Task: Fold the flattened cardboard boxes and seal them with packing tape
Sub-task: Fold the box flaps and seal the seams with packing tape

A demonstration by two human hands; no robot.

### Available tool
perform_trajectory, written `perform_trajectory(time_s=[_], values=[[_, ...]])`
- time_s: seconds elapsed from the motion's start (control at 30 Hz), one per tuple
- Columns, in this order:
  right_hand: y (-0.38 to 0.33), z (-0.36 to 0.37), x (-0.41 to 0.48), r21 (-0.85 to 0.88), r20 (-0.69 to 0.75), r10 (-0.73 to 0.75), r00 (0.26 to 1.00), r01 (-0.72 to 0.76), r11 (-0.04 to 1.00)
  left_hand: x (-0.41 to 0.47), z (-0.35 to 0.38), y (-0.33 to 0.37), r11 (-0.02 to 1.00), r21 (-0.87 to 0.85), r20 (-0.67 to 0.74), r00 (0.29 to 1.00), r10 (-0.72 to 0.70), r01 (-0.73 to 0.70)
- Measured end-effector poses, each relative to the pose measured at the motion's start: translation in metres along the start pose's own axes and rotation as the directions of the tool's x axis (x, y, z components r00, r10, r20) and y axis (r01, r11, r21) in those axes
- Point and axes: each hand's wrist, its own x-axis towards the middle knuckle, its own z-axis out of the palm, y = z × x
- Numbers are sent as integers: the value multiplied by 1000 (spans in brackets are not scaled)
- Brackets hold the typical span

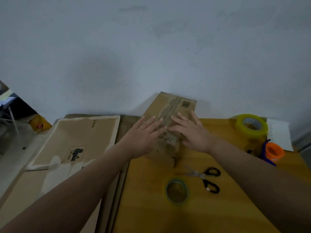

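Hands flat, fingers straight: left hand (143, 133) and right hand (193, 132) press side by side on the brown cardboard box (178, 105), its long axis running away toward the wall. The greenish clear packing-tape roll (166, 190) lies nearer the person, beside the right forearm.

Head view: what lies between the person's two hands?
Only the cardboard box: a strip of its printed top shows between the left hand and right hand, both flat on it, in the head view.
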Motion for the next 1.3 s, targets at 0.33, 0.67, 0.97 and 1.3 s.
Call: perform_trajectory(time_s=[0.33,0.67,0.97,1.3], values=[[-35,27,-32,969,81,789,610,-233,81,17,7,44,988,-102,-63,990,-123,116],[-55,49,-42,978,200,513,835,-135,-161,11,14,45,968,-161,-63,977,-206,193],[-19,38,-33,689,-67,450,890,-285,667,12,7,38,973,-178,-48,986,-158,147],[-17,57,-19,499,-120,334,935,-234,834,18,13,27,962,-260,9,997,-83,82]])
